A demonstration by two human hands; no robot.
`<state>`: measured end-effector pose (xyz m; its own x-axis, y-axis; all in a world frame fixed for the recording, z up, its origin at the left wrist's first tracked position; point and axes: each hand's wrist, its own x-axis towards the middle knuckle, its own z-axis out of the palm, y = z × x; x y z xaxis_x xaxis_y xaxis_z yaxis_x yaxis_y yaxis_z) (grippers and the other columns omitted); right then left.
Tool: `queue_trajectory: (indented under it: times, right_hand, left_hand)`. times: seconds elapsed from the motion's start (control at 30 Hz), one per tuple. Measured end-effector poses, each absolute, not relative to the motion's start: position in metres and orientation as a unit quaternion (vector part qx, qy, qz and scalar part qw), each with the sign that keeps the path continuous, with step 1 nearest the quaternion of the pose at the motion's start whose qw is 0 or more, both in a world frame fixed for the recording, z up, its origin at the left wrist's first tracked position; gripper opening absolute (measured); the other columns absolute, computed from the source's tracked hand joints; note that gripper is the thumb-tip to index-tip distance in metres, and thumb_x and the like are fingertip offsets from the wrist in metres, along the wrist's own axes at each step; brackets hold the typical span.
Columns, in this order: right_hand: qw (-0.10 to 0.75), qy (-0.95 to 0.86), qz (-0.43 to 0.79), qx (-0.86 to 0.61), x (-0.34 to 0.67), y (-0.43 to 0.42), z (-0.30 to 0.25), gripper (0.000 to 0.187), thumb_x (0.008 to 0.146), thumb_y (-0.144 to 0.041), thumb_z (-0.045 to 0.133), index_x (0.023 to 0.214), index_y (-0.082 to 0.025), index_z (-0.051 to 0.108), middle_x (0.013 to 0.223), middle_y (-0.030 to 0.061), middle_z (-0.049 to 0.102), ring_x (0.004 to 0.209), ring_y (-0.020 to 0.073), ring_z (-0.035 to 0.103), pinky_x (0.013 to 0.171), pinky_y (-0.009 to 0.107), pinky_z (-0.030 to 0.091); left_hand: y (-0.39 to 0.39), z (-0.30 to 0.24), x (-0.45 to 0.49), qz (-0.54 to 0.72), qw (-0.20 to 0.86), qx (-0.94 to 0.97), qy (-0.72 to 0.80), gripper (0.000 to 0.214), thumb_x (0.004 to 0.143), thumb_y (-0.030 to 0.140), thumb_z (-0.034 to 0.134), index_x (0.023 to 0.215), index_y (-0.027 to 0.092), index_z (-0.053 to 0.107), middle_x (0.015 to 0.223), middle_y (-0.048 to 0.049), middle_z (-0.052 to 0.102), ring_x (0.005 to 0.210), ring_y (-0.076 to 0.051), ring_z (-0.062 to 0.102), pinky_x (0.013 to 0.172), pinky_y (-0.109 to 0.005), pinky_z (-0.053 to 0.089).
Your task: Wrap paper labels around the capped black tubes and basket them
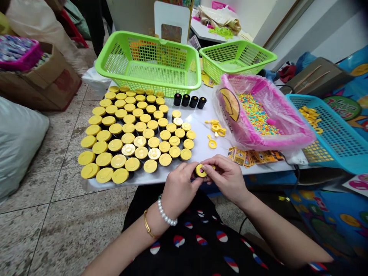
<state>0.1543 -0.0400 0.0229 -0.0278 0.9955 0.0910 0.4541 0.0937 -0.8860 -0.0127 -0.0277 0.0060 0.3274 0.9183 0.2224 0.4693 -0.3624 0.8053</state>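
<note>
Close to the table's front edge, my left hand (pixel 179 186) is closed around a small dark container, mostly hidden by the fingers. A yellow ring-shaped cap (pixel 198 170) with a pink spot in its middle sits on top of it. My right hand (pixel 230 178) has its fingers closed on the cap's right side, thumb pressing near the centre. Left of the hands stand many black canisters with yellow lids (pixel 129 138) in tight rows. Several black canisters without such lids (pixel 194 102) stand behind. Loose yellow ring caps with tabs (pixel 212 144) lie beyond my hands.
A pink basket (pixel 276 145) lined with clear plastic holds small coloured candies (pixel 255 113). Orange printed cards (pixel 241 157) lie before it. Two green baskets (pixel 148 82) stand at the back. A blue basket (pixel 339 153) with yellow parts is at right. Sacks and a carton (pixel 54 84) stand left.
</note>
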Motion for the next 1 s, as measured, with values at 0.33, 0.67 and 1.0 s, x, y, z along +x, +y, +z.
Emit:
queue_trajectory:
  times: [0.33,0.67,1.0]
  right_hand:
    - [0.341,-0.685,0.298,-0.571,0.158,-0.032,0.030,0.010,0.090,-0.027,0.065,0.088,-0.019,0.071,0.074,0.0009,0.064,0.064,0.0121,0.059,0.057,0.024,0.045]
    - [0.319,-0.635,0.410,-0.572,0.153,-0.034,0.026,0.017,0.095,-0.037,0.055,0.091,-0.021,0.062,0.073,-0.0003,0.063,0.056,0.0123,0.059,0.053,0.024,0.048]
    - [0.365,-0.553,0.507,-0.551,0.157,-0.038,0.032,0.029,0.096,-0.042,0.052,0.115,-0.021,0.058,0.072,-0.0031,0.059,0.053,0.0100,0.058,0.049,0.022,0.049]
  left_hand:
    - [-0.029,0.025,-0.019,0.313,0.553,0.620,0.460,0.035,0.095,0.038,0.052,0.111,0.015,0.073,0.059,0.0014,0.058,0.045,-0.009,0.048,0.043,-0.019,0.036]
    - [-0.037,0.008,-0.006,0.369,0.623,0.495,0.481,0.039,0.097,0.043,0.048,0.110,0.016,0.073,0.057,0.0032,0.055,0.038,-0.007,0.050,0.038,-0.017,0.036]
    - [-0.043,-0.001,-0.013,0.401,0.378,0.697,0.459,0.036,0.089,0.026,0.065,0.123,0.014,0.064,0.084,-0.0055,0.070,0.067,-0.014,0.062,0.066,-0.026,0.053]
